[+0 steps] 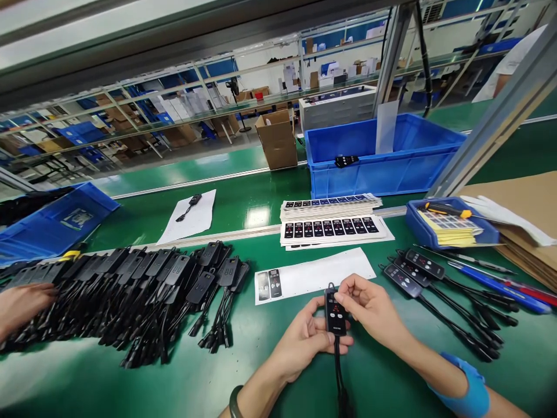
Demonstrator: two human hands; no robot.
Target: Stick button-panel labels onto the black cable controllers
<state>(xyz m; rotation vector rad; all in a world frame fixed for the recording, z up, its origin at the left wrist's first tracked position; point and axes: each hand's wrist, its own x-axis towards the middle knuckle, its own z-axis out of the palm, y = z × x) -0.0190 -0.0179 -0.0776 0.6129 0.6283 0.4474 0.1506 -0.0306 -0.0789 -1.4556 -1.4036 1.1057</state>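
Note:
My left hand (304,339) is closed around a small black inline controller (336,319) with a black cable hanging down. The controller stands nearly upright, its face up, with a black label sticker (334,310) showing red and white marks. My right hand (369,305) has thumb and forefinger pinched at the label's upper right edge, touching the controller. Just behind lies a white backing sheet (319,273) with two labels left at its left end. Right of my right hand are several controllers (402,280) with labels on their faces and cables trailing.
A large pile of black controllers (161,273) lies at left, with another person's hand (26,305) on it. Label sheets (333,229) are stacked behind the backing sheet. Blue bins (369,174), a small blue tray (450,223), pens (500,284) and a metal post (491,110) stand around.

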